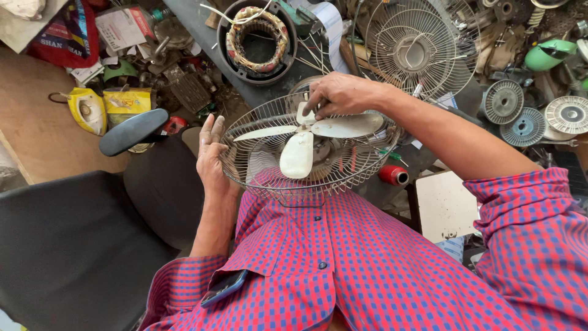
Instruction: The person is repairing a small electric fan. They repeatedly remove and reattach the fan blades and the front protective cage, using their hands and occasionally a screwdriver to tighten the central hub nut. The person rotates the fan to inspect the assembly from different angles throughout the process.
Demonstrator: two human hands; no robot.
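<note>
Head view: left hand (211, 156) braces the wire fan guard (257, 168) (light, springy); right hand (340, 93) pinches the blade hub (306, 119), likely the firmest hold.

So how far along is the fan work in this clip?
Done: the front guard is off, so the white blades sit exposed in the rear wire guard. In hand: the left hand steadies the guard's rim while the right hand pinches the hub. Left: the blades remain mounted; a separate wire guard lies on the bench.
</note>
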